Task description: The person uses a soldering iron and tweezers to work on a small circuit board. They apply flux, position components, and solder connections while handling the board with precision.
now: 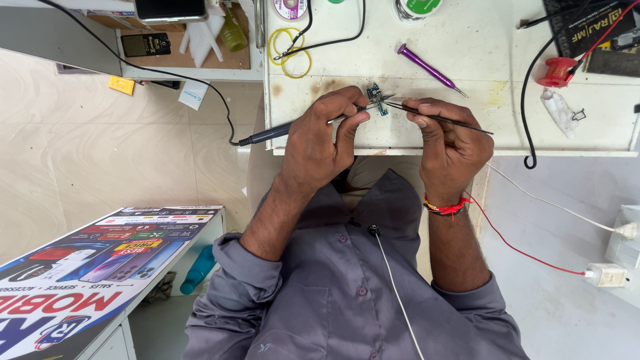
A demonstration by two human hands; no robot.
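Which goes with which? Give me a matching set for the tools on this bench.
1 soldering iron
2 tweezers
3 precision screwdriver
4 wire spool

A red, right side of the bench
B gripped in left hand
C purple, lying beyond the hands
D gripped in right hand

Pairs: 1-B, 2-D, 3-C, 4-A

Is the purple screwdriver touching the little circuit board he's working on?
Apart. The head view shows the purple screwdriver lying on the white table, bare tabletop between it and the circuit board.
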